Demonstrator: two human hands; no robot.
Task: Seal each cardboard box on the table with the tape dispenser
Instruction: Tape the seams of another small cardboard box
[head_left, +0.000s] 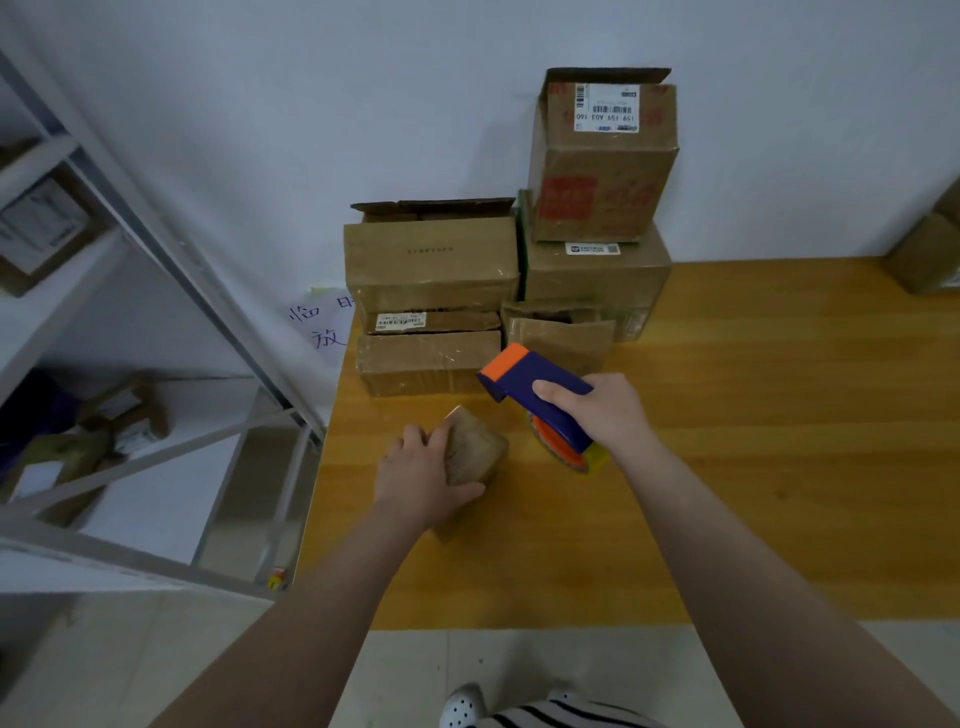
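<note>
Ok so the table (753, 415) fills the right side of the view, and the pile of cardboard boxes (519, 291) sits at its far left end against the wall (363, 104). A few have flaps standing open, like the tall box (602, 166) up top on the right and the wide box (431, 260) on the left. Those bigger ones look like they'd stay put under their own weight, but corrugated card dents easily, so I'd press near the edges, not mid-flap. The tape dispenser (540, 400) is just right of the one box pulled out in front. The right hand (605, 413) has its fingers wrapped round the blue handle, orange nose pointing far-left, roll hanging underneath. I can't tell if the roll touches the wood. It's hard plastic, so rigid, nothing to baby, and the handle is the obvious place to hold it. The small box (475, 449) is on the near-left part of the table, turned at an angle. The left hand (421, 473) grips it from the left, fingers over the top and thumb against the near side. My guess is it's light and will skate on that smooth wood once tape drags across it, so pin it by the sides and leave the top seam clear.
</note>
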